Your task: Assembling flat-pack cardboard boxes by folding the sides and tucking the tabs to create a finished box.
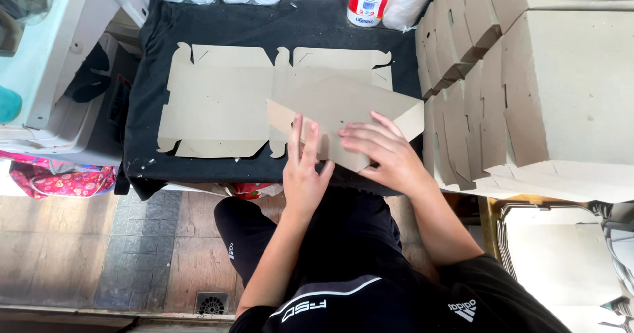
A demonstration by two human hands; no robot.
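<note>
Head view, looking down. The folded cardboard panel [343,118] lay at the near right of a black-covered table [264,26], on top of a flat die-cut cardboard blank [218,105] that spread to the left. The left hand [304,165] rested flat on the panel's near edge, fingers stretched out and slightly spread, gripping nothing. The right hand [383,151] pressed down beside it, fingers extended along the fold, likewise open and bearing on the card rather than closed around it. The two hands were just beside each other.

Judged from this posture, a clean crease would call for even pressure run along the whole score line, with the left hand keeping the panel from sliding on the blank beneath, and the edges kept square before the fold was flattened.

A stack of folded cardboard boxes [528,89] stood at the right, touching the table's edge. Plastic bottles with white, orange and red labels [370,0] lined the far edge. A grey plastic bin [59,89] stood at the left. The floor was of worn wooden planks [86,247], with a small floor drain [212,302] near the person's dark trousers.
</note>
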